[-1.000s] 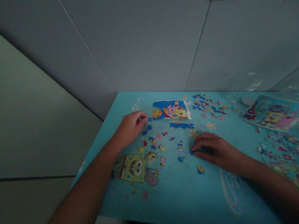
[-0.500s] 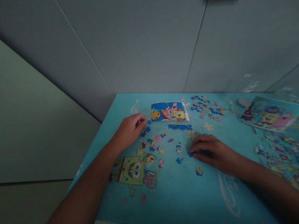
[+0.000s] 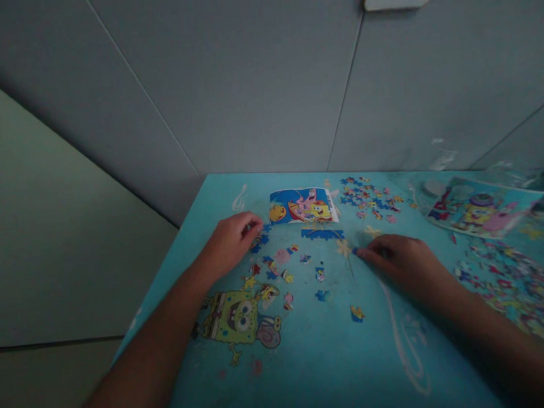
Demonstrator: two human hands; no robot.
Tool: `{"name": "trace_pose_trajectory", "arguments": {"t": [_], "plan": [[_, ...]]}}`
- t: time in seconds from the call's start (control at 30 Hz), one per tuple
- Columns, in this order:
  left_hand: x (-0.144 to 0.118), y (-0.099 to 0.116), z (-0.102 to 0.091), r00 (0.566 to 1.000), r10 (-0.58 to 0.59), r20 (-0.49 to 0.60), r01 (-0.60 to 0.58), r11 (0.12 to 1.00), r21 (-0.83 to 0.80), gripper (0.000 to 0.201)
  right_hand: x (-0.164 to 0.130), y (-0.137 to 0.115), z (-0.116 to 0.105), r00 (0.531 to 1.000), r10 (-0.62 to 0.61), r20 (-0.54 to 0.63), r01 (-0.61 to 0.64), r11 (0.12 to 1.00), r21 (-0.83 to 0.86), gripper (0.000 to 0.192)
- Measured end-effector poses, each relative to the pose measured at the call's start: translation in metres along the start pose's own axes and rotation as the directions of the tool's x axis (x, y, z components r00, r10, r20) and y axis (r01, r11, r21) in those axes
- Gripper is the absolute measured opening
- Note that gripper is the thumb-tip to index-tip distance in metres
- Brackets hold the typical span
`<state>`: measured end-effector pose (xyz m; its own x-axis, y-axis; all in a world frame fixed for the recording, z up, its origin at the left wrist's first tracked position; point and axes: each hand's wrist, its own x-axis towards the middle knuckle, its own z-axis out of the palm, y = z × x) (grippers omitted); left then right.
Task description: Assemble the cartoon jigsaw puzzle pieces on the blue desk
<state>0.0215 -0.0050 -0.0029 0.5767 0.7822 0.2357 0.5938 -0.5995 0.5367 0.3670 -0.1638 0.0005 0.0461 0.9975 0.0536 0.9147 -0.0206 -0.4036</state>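
My right hand (image 3: 398,258) pinches a small blue puzzle piece (image 3: 355,251) between thumb and fingers, right of a joined blue strip of pieces (image 3: 323,234). My left hand (image 3: 234,240) has its fingertips pressed together beside blue puzzle pieces (image 3: 258,240), left of the reference picture card (image 3: 303,206); anything inside that pinch is hidden. Several loose pieces lie between my hands, among them a blue piece (image 3: 322,295), a blue-and-yellow piece (image 3: 356,313) and a pink one (image 3: 288,301).
A pile of puzzle pieces (image 3: 369,197) lies at the back. On the right are a second picture card (image 3: 484,207), clear plastic (image 3: 435,190) and a large heap of pieces (image 3: 522,293). A wall (image 3: 252,91) borders the turquoise table (image 3: 315,371), which has printed cartoon figures.
My right hand has moved away from me and slightly right, carrying the blue piece closer to the joined strip's level. My left hand stays by the blue pieces. The view has shifted slightly.
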Motion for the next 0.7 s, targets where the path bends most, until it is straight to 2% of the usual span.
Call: {"name": "trace_pose_trajectory", "arguments": {"t": [0.07,0.13,0.27,0.37,0.6,0.7], "plan": [[0.0,-0.001,0.0,1.0,0.002,0.0,-0.002,1.0,-0.003,0.018,0.002,0.004,-0.002,0.999,-0.05,-0.014,0.05,0.998,0.031,0.03],[0.0,0.0,0.0,1.0,0.001,-0.001,-0.001,1.0,0.001,0.019,0.005,0.009,-0.002,0.988,-0.154,-0.021,0.155,0.984,0.091,0.026],[-0.001,0.001,-0.001,1.0,0.004,0.002,-0.004,1.0,0.004,0.018,0.008,0.015,-0.001,0.95,-0.311,0.034,0.304,0.943,0.132,0.03],[-0.001,0.002,-0.001,1.0,0.014,0.001,-0.014,1.0,0.013,0.017,0.009,0.016,0.0,0.948,-0.316,0.042,0.309,0.943,0.122,0.029],[0.0,0.001,-0.001,1.0,0.023,-0.005,-0.023,0.999,0.036,0.014,0.008,0.02,0.002,0.969,-0.243,0.046,0.235,0.963,0.132,0.024],[0.0,0.0,-0.003,0.999,0.014,-0.053,-0.012,0.998,0.054,0.015,0.008,0.02,0.002,0.972,-0.231,0.052,0.221,0.964,0.146,0.024]]}}
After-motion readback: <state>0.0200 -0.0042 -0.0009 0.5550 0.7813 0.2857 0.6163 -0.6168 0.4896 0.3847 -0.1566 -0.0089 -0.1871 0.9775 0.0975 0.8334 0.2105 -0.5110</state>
